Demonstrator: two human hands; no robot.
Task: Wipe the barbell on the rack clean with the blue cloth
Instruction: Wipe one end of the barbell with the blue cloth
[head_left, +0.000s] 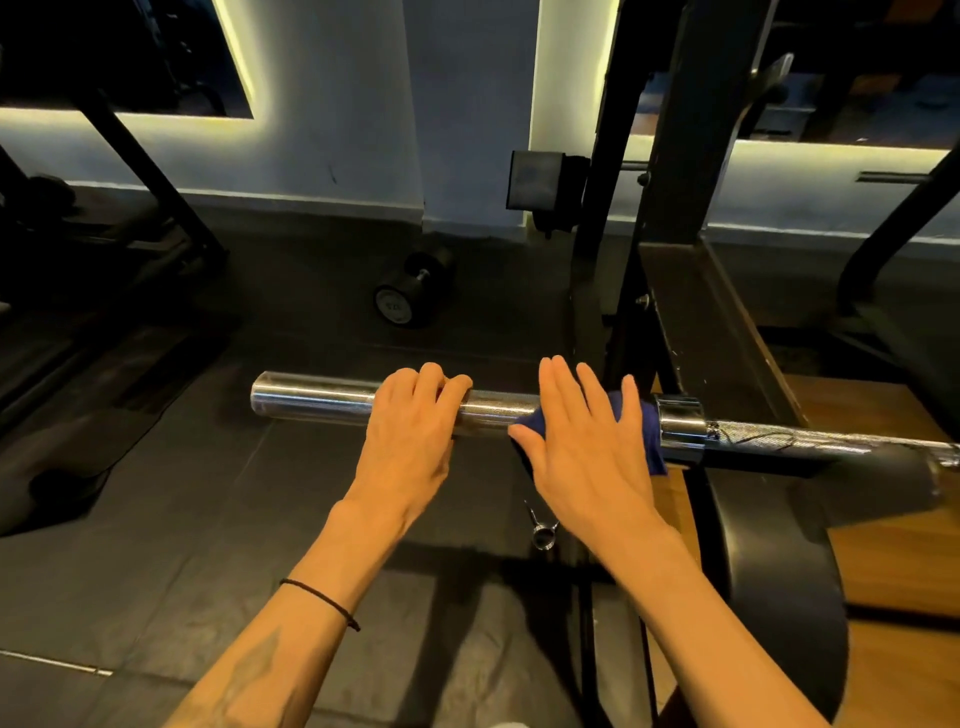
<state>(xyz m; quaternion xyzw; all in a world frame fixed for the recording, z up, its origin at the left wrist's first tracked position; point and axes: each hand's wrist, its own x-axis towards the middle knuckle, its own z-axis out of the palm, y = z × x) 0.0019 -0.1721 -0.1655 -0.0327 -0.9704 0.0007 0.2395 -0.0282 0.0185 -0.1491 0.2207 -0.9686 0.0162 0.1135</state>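
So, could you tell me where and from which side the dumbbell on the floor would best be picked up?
Probably by the short bare handle between its two round heads, coming from above. The dumbbell lies on its side on the dark floor, so the handle is exposed on top, while the heads look too broad for one hand. Both hands are busy at the barbell.
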